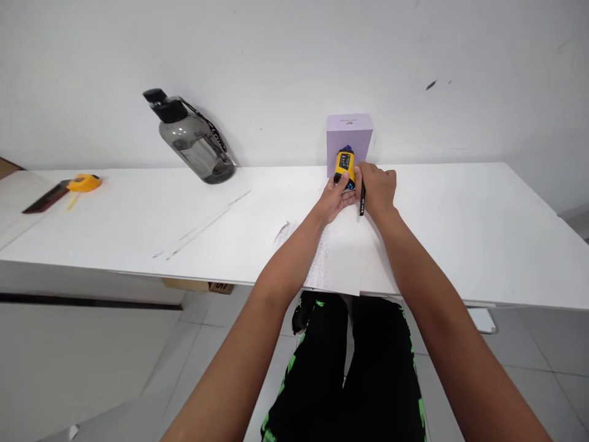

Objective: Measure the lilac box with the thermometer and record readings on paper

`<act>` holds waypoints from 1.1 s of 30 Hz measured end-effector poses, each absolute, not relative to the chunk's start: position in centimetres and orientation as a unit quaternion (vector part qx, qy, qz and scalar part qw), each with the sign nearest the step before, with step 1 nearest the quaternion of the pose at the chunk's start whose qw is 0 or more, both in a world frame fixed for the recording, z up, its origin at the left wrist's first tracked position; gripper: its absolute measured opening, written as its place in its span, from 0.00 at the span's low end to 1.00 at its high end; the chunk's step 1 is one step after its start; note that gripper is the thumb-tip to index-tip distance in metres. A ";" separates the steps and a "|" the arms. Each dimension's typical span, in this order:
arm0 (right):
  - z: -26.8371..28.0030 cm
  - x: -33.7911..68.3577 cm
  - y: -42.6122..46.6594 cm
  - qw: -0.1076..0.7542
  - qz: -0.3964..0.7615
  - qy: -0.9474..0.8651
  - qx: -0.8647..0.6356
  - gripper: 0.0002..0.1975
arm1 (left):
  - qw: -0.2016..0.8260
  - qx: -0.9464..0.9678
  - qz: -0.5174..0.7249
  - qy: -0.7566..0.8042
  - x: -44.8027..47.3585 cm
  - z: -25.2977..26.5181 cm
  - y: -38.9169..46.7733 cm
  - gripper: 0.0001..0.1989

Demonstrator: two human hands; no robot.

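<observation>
Yellow device (345, 162) in left grip (333, 199), pen (362, 201) in right grip (379, 189)

the white table (460, 233) carries a lilac box (335, 140), paper (338, 264) in front of it, a bottle (197, 147) left, an orange object (85, 182) farther left.

Bottle (196, 144) left of box (337, 138), on table (460, 227)
</observation>
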State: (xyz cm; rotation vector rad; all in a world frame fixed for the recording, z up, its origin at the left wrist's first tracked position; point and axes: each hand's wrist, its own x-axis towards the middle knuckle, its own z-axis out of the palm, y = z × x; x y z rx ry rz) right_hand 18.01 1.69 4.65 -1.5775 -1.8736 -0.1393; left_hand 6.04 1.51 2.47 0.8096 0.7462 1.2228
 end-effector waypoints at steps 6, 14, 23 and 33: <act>4.4 18.2 2.8 0.360 -0.054 -0.705 -0.609 0.24 | 0.664 0.393 0.534 0.345 6.1 2.4 1.7 0.36; 5.2 19.0 3.8 0.379 -0.090 -0.707 -0.590 0.27 | 0.714 0.349 0.527 0.300 5.8 1.9 2.4 0.37; 8.9 21.7 4.8 0.290 -0.115 -0.750 -0.583 0.28 | 0.718 0.331 0.538 0.291 6.0 0.5 3.2 0.35; 7.8 21.1 4.7 0.300 -0.125 -0.742 -0.587 0.26 | 0.706 0.404 0.491 0.313 5.9 2.6 1.7 0.37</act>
